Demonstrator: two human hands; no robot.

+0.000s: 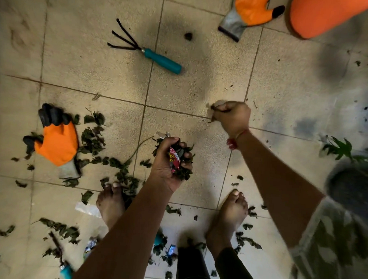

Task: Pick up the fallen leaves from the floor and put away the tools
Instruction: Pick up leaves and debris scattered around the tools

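My left hand (169, 164) grips a clump of dark green leaves (185, 171) together with a red wrapper, held above the tiled floor. My right hand (232, 116) is farther out, its fingers pinching a small pale scrap of leaf (219, 104) just off the floor. Loose leaves (93, 135) lie scattered to the left and around my bare feet. A hand rake (144, 50) with black prongs and a teal handle lies on the tiles ahead. One orange glove (56, 142) lies at the left, another orange glove (249, 11) at the top.
An orange pot (323, 16) stands at the top right. A green plant sprig (338, 147) and a dark round object (354, 184) are at the right. Wrappers and a teal-handled tool (66, 271) lie near my feet. Dark soil smudges mark the tiles.
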